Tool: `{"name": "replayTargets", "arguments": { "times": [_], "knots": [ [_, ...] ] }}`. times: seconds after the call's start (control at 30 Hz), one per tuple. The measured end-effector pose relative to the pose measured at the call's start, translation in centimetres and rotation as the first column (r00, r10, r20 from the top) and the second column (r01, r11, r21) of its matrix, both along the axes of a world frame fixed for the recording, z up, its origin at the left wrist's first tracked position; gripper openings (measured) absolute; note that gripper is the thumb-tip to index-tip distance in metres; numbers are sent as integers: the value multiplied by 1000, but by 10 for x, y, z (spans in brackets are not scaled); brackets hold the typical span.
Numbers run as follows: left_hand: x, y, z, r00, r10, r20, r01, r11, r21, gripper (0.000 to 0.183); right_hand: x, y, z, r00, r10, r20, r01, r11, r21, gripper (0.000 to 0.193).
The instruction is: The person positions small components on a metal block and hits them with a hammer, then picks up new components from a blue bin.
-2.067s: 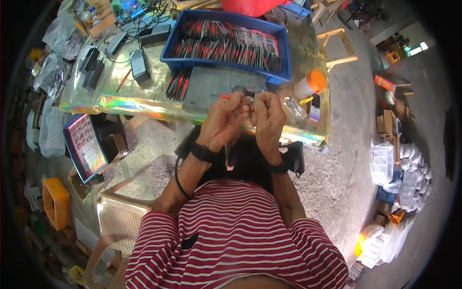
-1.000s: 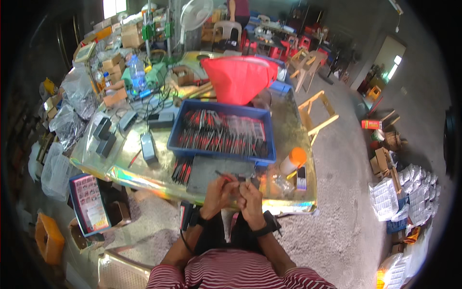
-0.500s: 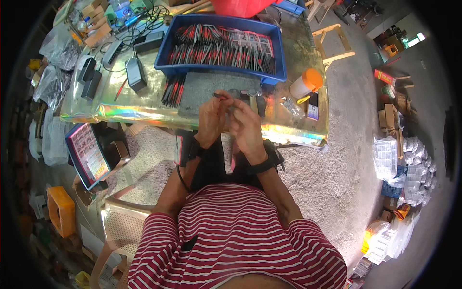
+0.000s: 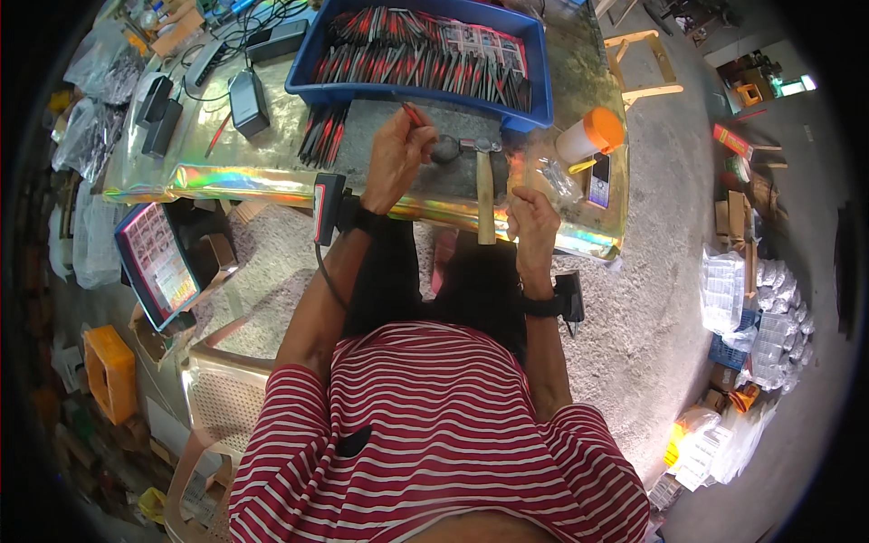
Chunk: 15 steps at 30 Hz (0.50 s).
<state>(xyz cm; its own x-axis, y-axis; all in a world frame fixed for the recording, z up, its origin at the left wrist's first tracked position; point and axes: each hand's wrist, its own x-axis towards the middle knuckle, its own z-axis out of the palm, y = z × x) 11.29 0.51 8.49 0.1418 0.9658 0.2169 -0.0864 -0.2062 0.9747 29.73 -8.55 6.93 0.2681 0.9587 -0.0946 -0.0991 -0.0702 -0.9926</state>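
The left hand [image 4: 398, 161] pinches a slim red-and-black piece [image 4: 413, 113] over the dark slab [image 4: 460, 119]; the right, curled hand [image 4: 534, 219] (holding anything? can't tell) is beside the hammer [image 4: 486, 195]. Seemingly mid-handling; gripping the hammer would call for uncurling.

The two hands, which met at the fingers earlier, are now well apart. The left hand [image 4: 396, 163] has moved forward, and the red-and-black piece [image 4: 414, 114] in its fingers slants forward instead of lying crosswise. The right hand [image 4: 534, 217] has drawn off to the right, fingers curled, and the hammer [image 4: 486, 192], partly hidden before, shows between them.
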Motion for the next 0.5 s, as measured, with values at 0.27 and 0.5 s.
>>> {"name": "replayTargets", "arguments": {
  "times": [0.27,0.5],
  "knots": [
    [6,7,-7,980,-35,-195,41,999,29,4,-1,2,-7,981,62,185,-41,992,-117,19],
    [12,11,-14,987,0,-159,17,995,102,2,-8,5,-16,834,32,550,-79,995,61,26]
  ]
}}
